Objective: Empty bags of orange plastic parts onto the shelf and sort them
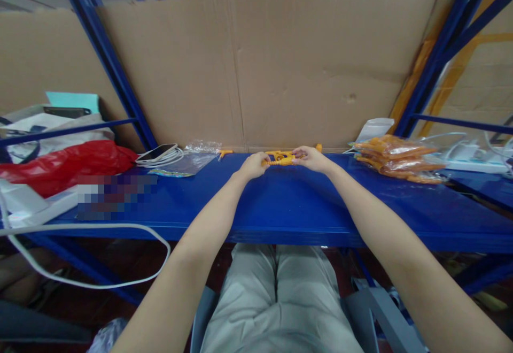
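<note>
At the far side of the blue table, my left hand [253,166] is closed on the ribbed left end of a yellow-orange plastic part [285,160]. My right hand [310,159] pinches the other end of this part, its fingers bent over it. The part lies level between both hands, low over the tabletop; its exact kind is too small to make out. More plastic of the same colour shows just behind it, partly hidden by my fingers. A small orange piece [226,152] lies to the left, beside the cardboard.
Bagged orange parts [396,158] are piled at the right near a white power strip [476,166]. To the left are a clear plastic bag [186,165], a phone [159,152] with a white cable, and a red bag [76,166]. A cardboard panel [280,69] stands behind, between blue posts.
</note>
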{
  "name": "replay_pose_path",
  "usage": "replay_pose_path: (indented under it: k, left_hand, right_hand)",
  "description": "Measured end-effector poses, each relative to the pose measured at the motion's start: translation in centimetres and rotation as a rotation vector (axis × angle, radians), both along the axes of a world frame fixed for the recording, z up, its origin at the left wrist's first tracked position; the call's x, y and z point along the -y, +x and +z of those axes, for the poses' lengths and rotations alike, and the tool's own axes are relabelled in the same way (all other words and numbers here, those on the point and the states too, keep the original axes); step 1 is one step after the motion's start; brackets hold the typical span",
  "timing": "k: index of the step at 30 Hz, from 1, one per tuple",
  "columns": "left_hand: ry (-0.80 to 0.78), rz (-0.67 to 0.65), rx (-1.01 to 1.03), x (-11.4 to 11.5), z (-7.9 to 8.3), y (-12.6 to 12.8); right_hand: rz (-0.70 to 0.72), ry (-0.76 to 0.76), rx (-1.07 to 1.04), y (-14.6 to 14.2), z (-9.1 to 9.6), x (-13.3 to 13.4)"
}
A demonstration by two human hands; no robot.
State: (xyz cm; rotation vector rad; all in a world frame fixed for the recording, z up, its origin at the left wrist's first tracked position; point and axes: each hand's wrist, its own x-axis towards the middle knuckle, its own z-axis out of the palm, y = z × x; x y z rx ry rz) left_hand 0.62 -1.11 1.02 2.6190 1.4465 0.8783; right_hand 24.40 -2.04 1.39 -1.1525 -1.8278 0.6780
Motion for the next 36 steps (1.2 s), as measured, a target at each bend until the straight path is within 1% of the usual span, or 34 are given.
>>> replay_pose_path:
  k: [8, 12, 15, 19, 22, 29, 32, 36]
  left_hand:
    - [-0.002, -0.024, 0.063, 0.0, 0.0, 0.2]
    - [-0.013, -0.013, 0.068, 0.0, 0.1, 0.2]
    - [-0.009, -0.011, 0.065, -0.1, 0.0, 0.1]
    - [0.052, -0.021, 0.055, -0.2, -0.1, 0.1]
    - [0.092, -0.016, 0.031, -0.2, 0.0, 0.1]
    - [0.079, -0.035, -0.017, -0.2, -0.1, 0.2]
    - [0.058, -0.041, 0.018, -0.2, -0.2, 0.1]
    - [0.045, -0.057, 0.129, -0.4, -0.4, 0.0]
  right_hand:
    - [-0.060, -0.158, -0.098, -1.3, 0.5, 1.0]
    - [-0.052, -0.219, -0.109, -1.5, 0.6, 1.5]
    - [-0.018, -0.246, -0.123, -1.2, 0.7, 1.8]
    - [0.011, -0.253, -0.150, -0.9, 0.7, 1.9]
    - [0.009, -0.256, -0.123, -1.0, 0.8, 2.0]
    - [0.040, -0.257, -0.015, -1.0, 0.8, 1.8]
    - [0.036, -0.255, -0.020, -1.0, 0.6, 1.5]
    - [0.025, -0.261, -0.079, -1.0, 0.3, 1.4]
